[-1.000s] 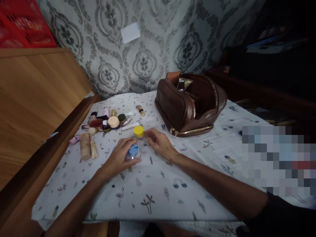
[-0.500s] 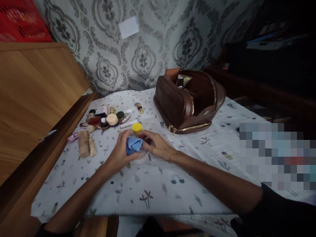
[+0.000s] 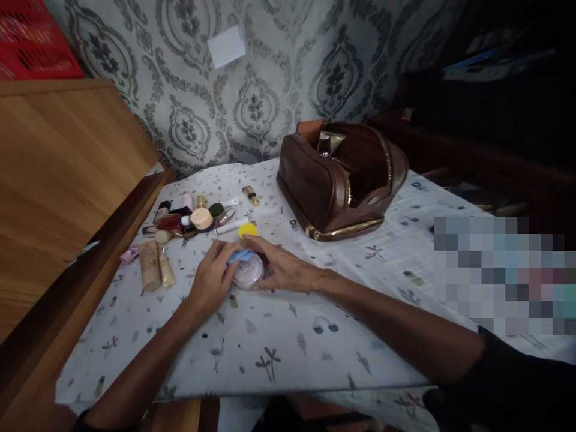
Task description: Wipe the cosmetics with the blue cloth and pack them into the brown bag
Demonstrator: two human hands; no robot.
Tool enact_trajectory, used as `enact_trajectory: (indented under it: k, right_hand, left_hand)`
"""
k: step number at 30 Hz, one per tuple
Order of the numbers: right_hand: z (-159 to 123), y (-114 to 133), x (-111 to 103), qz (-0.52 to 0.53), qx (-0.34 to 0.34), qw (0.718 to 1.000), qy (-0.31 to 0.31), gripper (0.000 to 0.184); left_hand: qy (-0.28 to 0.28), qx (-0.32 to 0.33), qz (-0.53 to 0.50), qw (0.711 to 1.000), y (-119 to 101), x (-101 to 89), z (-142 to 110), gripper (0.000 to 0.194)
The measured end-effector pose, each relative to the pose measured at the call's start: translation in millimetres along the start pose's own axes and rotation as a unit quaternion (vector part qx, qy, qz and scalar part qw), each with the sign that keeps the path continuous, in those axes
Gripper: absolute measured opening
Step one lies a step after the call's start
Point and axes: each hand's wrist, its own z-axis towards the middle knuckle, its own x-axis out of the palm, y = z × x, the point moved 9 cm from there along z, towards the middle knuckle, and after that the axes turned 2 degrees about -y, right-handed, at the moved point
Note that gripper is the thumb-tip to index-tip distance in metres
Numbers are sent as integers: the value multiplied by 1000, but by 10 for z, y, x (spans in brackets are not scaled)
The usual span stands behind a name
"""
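Between my hands, low over the table, is a round clear-lidded jar (image 3: 249, 272), tilted so its pale top faces me. My right hand (image 3: 285, 267) grips the jar from the right side. A blue cloth (image 3: 240, 256) is bunched in the fingers of my left hand (image 3: 216, 270) and touches the jar's upper left edge. Just behind my fingers sits a yellow lid or cap (image 3: 247, 231), partly hidden. Part of the jar's body is covered by my right fingers.
Cosmetics lie at the left: a tan tube (image 3: 149, 267), a smaller gold-capped tube (image 3: 166, 269), a peach-lidded jar (image 3: 202, 219) and several others. An open brown leather bag (image 3: 337, 186) stands at the back right. Beyond the patterned tablecloth (image 3: 288, 366), a wooden panel (image 3: 67, 162) rises at left.
The jar has turned so its round top now shows. My right hand has spread around its side, and the blue cloth has moved to its upper left edge. The view has shifted slightly.
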Motion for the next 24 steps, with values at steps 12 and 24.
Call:
enact_trajectory:
  k: [12, 24]
  right_hand:
    - [9, -47, 0, -9, 3, 1000, -10, 96]
    - [3, -67, -8, -12, 2, 1000, 7, 92]
  left_hand:
    - [26, 178, -32, 983, -361, 48, -68, 17]
    - [-27, 19, -34, 999, 113, -93, 0, 20]
